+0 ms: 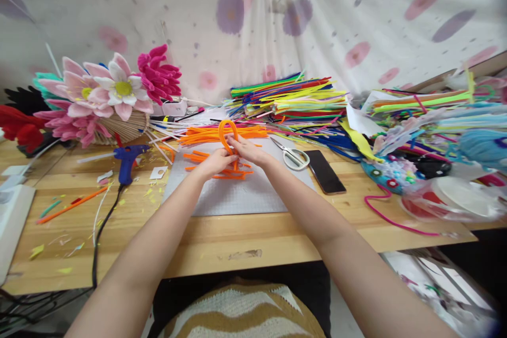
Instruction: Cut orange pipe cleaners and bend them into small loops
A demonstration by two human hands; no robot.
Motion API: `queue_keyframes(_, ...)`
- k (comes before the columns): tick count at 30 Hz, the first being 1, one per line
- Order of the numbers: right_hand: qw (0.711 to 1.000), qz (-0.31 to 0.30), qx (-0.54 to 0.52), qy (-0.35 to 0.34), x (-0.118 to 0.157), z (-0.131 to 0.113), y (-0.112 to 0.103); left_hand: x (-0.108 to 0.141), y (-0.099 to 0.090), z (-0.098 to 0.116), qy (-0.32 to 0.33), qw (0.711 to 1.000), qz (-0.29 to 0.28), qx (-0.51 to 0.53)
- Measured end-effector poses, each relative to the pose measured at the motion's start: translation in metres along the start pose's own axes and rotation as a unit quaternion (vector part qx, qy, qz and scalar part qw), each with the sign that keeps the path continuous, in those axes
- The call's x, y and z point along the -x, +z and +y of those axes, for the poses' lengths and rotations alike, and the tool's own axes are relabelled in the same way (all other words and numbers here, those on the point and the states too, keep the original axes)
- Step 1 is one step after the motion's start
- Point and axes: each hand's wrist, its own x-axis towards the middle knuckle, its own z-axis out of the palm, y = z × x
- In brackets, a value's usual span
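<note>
Both hands meet over a grey cutting mat (pixel 245 203) at the middle of the table. An orange pipe cleaner, bent into an upright loop (pixel 221 132), rises between them. My left hand (pixel 218 161) is closed on its lower part. Around the loop's right side, the fingers of my right hand (pixel 246 150) are closed as well. Behind the hands lies a bundle of long orange pipe cleaners (pixel 253 131). Shorter orange pieces (pixel 195 157) lie on the mat beside and beneath my left hand. The fingertips partly hide the loop's lower ends.
Scissors (pixel 295 157) and a phone (pixel 326 171) lie to the right. At left are a blue glue gun (pixel 127 162) with a black cord and fluffy flowers (pixel 122 87). Colourful pipe cleaners (pixel 293 97) are piled behind. A clear plastic container (pixel 451 198) stands far right.
</note>
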Motion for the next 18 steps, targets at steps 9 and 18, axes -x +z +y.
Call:
queue_keyframes(9, 0.997, 0.041, 0.064, -0.024, 0.02, 0.015, -0.041, -0.022, 0.021, 0.003, 0.125, 0.965, 0.051, -0.227)
queue_keyframes(18, 0.968, 0.073, 0.236, -0.03, 0.008, 0.002, -0.038, -0.066, 0.003, 0.012, 0.147, 0.937, 0.066, -0.31)
